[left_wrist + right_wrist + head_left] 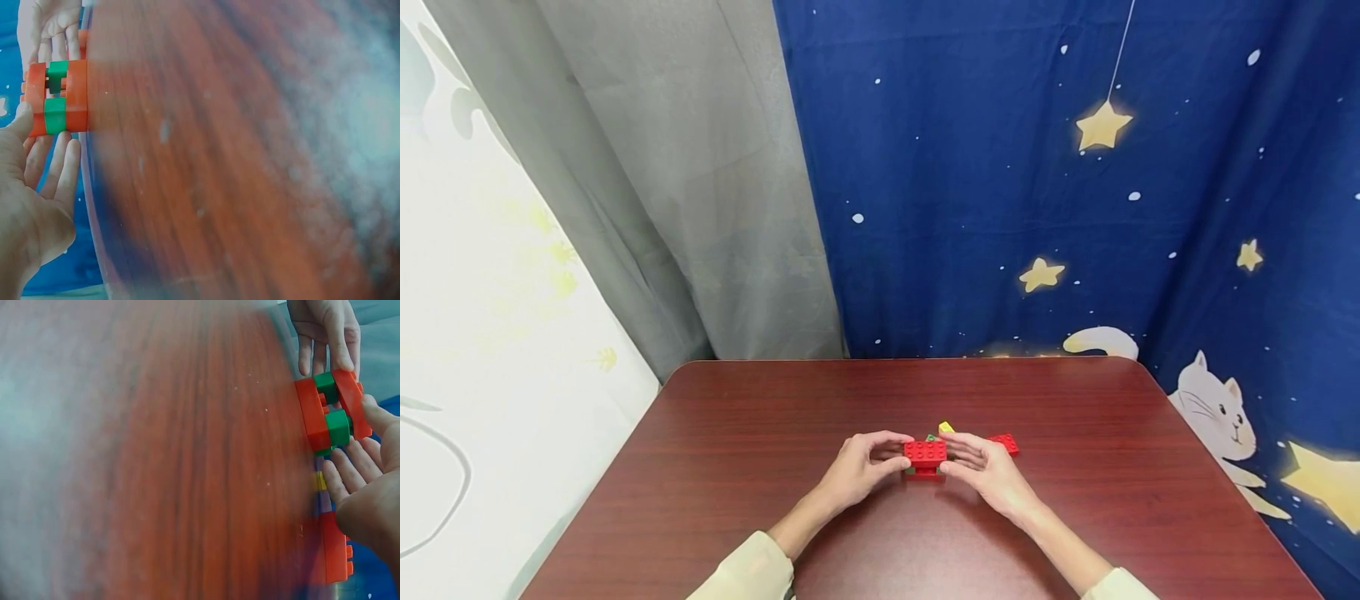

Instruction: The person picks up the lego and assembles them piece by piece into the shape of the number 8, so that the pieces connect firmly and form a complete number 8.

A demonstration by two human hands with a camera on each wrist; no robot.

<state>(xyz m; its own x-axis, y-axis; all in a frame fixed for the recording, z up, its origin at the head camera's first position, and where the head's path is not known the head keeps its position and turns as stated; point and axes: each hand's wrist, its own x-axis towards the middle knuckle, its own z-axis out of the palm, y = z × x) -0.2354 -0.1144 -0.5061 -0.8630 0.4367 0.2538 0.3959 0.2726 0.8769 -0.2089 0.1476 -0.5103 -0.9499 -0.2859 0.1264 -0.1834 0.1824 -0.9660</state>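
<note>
Both hands hold the ends of a red building brick point(925, 453) with studs on top. My left hand point(853, 472) has its thumb at the near left corner and its fingers behind. My right hand point(997, 478) grips the right end the same way. Underneath, two small green bricks point(338, 428) stand apart on a lower red brick point(77, 97), which lies on the table. The upper brick sits close on the left green brick; at the right one, a narrow gap with green studs shows in the left wrist view.
Beyond the right hand lies another red brick point(1004, 443) on the brown table point(760, 408). A yellow brick point(947, 427) and a partly hidden green piece point(932, 438) are behind the stack. Grey and blue curtains point(940, 167) hang past the table's far edge.
</note>
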